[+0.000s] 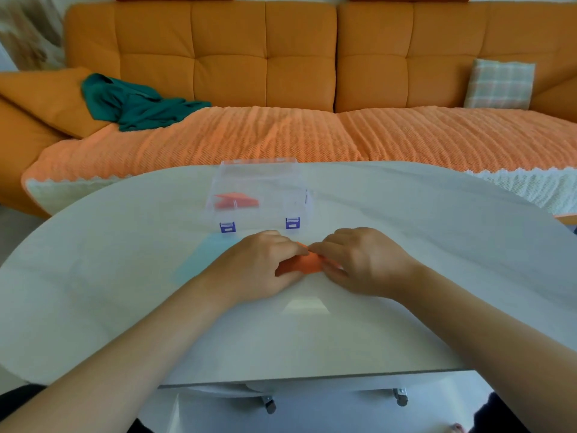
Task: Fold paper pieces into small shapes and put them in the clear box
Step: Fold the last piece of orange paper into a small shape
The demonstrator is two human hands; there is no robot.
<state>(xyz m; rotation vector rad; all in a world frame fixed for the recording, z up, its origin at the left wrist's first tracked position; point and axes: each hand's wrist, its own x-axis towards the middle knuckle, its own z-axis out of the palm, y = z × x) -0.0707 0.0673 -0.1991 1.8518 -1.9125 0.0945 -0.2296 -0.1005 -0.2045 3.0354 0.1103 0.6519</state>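
White oval tabletop (125, 307): left hand (259, 270) and right hand (362, 264) pinching small orange paper piece (301, 265), creasing fold; clear plastic box (259, 195) near for drop-in

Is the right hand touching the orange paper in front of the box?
Touching. The head view shows the right hand pinching the orange paper at its right edge.

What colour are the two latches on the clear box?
Purple latches on the clear box, shown in the head view.
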